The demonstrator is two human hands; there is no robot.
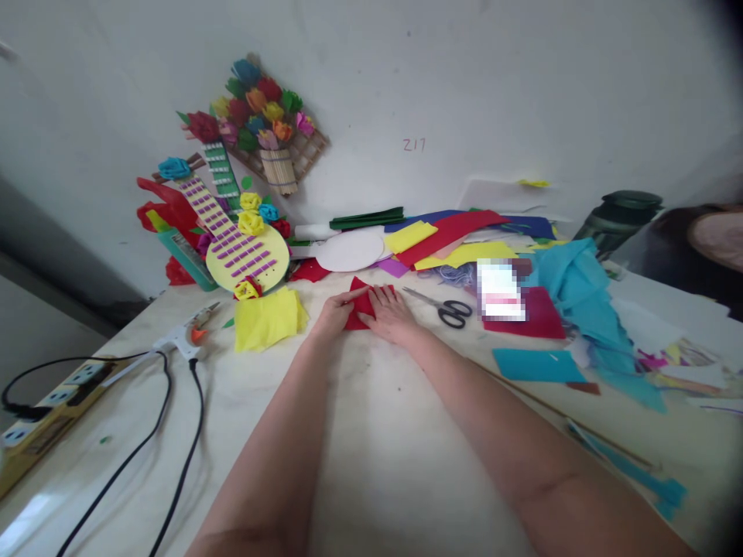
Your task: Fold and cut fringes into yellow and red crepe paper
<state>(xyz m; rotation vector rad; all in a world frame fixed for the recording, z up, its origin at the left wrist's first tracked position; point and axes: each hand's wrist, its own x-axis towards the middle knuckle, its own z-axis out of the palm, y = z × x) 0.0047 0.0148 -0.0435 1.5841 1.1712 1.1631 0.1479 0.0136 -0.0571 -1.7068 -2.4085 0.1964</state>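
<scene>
- My left hand (335, 313) lay at the left side of a red craft sheet (361, 303), index finger stretched across it; the other fingers were partly hidden, so I could not tell whether they pinched it.
- My right hand (392, 313) rested palm down over the sheet's right side, fingers extended and a little spread, thumb reaching left, gripping nothing.
- The red sheet was on the pale tabletop (383, 433) between my hands, partly covered by them, one corner pointing away from me.
- Black-handled scissors (439, 303) lay near my right hand, their blade tips toward the sheet.
- Yellow craft sheets (265, 321) lay in a stack near my left hand, with a guitar-shaped decoration (249, 251) of cream card and purple strips behind them.
- Farther left, a white glue gun (179, 336) lay near a power strip (58, 398).
- To my right, a flat blue piece (537, 365) lay in front of a dark red sheet (542, 313), with crumpled blue material (566, 275) beside them.
- A multicoloured flower bouquet (264, 108) hung on the wall (464, 85).
</scene>
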